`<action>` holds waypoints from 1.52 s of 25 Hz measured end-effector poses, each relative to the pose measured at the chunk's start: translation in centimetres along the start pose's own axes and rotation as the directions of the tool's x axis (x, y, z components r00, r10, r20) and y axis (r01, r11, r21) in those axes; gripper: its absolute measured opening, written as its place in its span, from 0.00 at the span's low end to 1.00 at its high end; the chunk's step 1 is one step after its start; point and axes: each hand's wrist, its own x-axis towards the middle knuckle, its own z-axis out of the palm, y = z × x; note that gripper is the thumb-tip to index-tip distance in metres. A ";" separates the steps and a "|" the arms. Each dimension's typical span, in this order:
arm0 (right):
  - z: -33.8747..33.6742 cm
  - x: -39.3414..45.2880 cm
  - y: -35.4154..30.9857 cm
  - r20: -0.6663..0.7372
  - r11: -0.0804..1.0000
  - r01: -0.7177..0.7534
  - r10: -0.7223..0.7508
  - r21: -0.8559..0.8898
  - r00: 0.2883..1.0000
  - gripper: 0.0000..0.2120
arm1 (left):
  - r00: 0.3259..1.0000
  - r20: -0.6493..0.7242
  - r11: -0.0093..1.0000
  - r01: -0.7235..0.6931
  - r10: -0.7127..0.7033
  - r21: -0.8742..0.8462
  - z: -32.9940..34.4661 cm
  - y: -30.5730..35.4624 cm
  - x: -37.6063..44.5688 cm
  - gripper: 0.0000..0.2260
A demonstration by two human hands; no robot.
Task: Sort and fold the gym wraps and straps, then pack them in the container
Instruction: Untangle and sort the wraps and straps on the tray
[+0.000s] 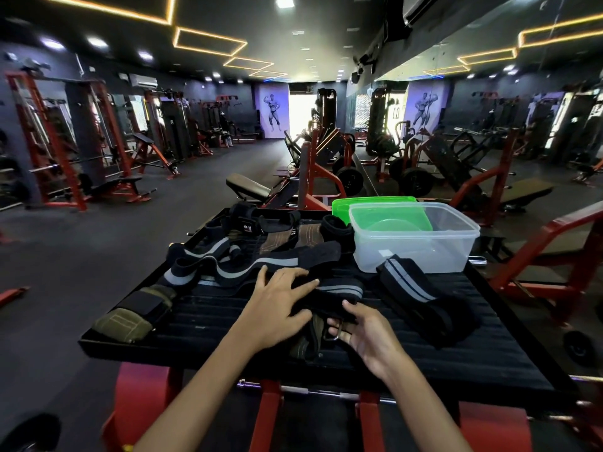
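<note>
- An olive-green padded strap [130,316] with a black band across it lies at the near left corner of the black ribbed platform [473,347].
- Behind it, black wraps with grey stripes [208,269] sprawl in a loose pile across the left and middle of the platform, unfolded and overlapping.
- At the far edge sit black wrist cuffs [248,220] and two brown leather-like pads [290,238], touching the pile.
- The left hand [277,305] lies palm down on a black strap [323,303] in the middle of the platform; its fingers are spread and nearly straight, pressing the fabric flat rather than gripping it.
- Just beside it, the right hand [362,331] has thumb and fingers curled around the near end of that strap, pinching it next to a metal ring [332,334].
- To the right, a folded black wrap with a grey stripe [421,305] lies on the platform, its far end touching the container.
- The clear plastic container [414,238] stands open at the far right corner; it appears to hold no wraps.
- A green lid [372,202] rests behind and partly under the container.
</note>
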 end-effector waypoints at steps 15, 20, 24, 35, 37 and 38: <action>0.3 -0.1 0.1 -0.237 0.974 0.003 -0.058 -0.226 0.970 0.08 | 0.971 0.007 0.969 -0.238 0.238 0.064 1.4 -0.7 2.1 0.13; 0.4 -0.1 0.2 -0.216 0.965 -0.029 -0.029 -0.260 0.976 0.06 | 0.947 -0.068 0.949 -0.310 0.314 0.058 1.7 -0.8 2.5 0.12; 0.6 -0.3 0.3 -0.199 0.948 -0.043 -0.021 -0.315 0.980 0.06 | 0.938 -0.064 0.940 -0.341 0.342 0.019 1.8 -0.3 2.8 0.12; 0.6 -0.2 0.4 -0.154 0.953 -0.036 -0.011 -0.302 0.988 0.07 | 0.974 -0.024 0.823 -0.205 0.227 -0.530 2.4 -0.6 2.4 0.12; 0.6 0.1 0.5 -0.218 0.952 0.001 -0.071 -0.306 0.973 0.10 | 0.938 0.045 0.858 -0.293 0.342 -0.423 2.6 -0.6 2.4 0.20; 0.6 0.1 0.6 -0.245 0.951 0.017 -0.097 -0.309 0.965 0.12 | 0.922 0.087 0.890 -0.336 0.378 -0.308 2.7 -0.5 2.3 0.24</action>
